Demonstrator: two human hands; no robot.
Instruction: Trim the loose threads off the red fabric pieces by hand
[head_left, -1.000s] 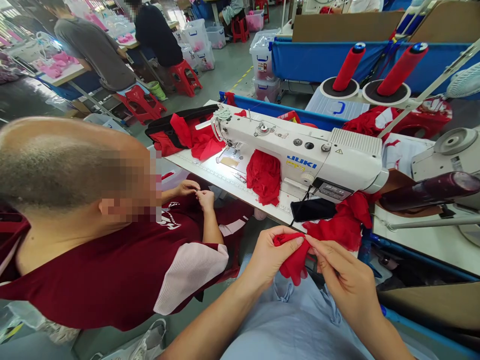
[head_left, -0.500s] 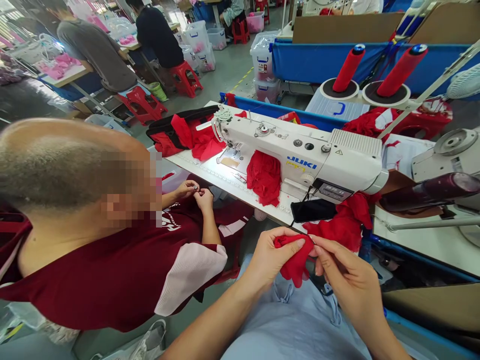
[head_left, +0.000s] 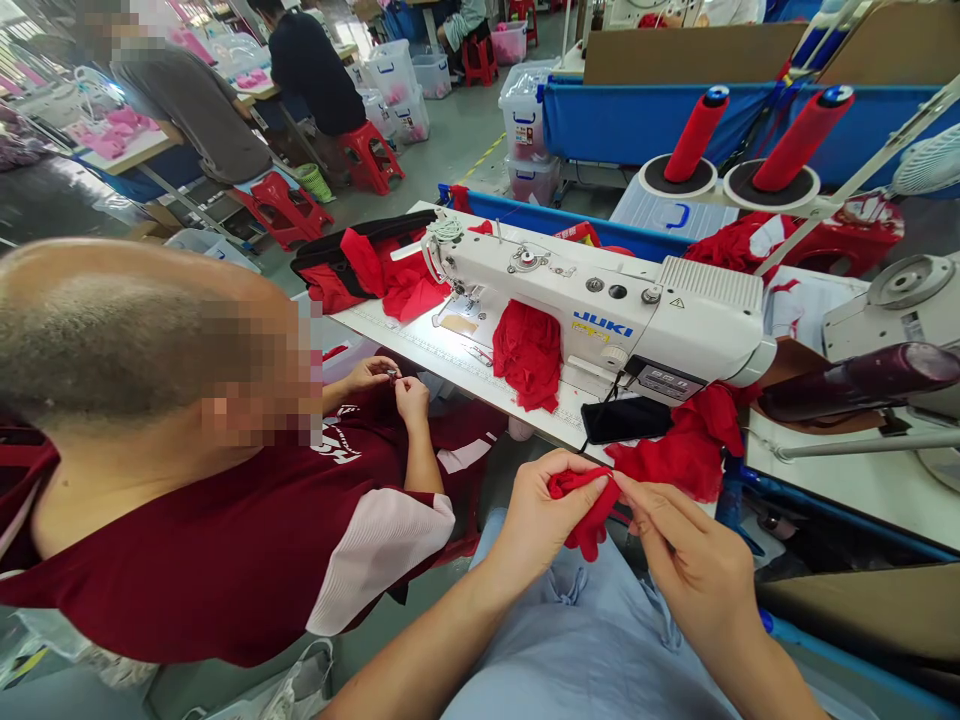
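Observation:
A crumpled piece of red fabric (head_left: 589,520) is bunched over my lap, just off the table's front edge. My left hand (head_left: 551,510) is closed around it, thumb pressed on top. At the fabric's right upper edge, the thumb and forefinger of my right hand (head_left: 694,550) pinch together; any small thing between those fingertips is hidden. Beyond my hands, a black phone (head_left: 626,421) lies on the sewing table (head_left: 405,345), with more red fabric (head_left: 675,455) beside it. A red fabric bundle (head_left: 527,355) rests against the white sewing machine (head_left: 600,290).
To my left sits a person in a maroon shirt (head_left: 225,540), both hands raised near the table edge. Two red thread cones (head_left: 697,135) stand on a rack behind the machine. At right is another machine (head_left: 900,310) with a dark padded arm. Co-workers sit farther back.
My right fingertips have moved slightly left, against the fabric's edge. A thin dark thing seen between them before no longer shows. The fabric hangs more gathered in my left hand.

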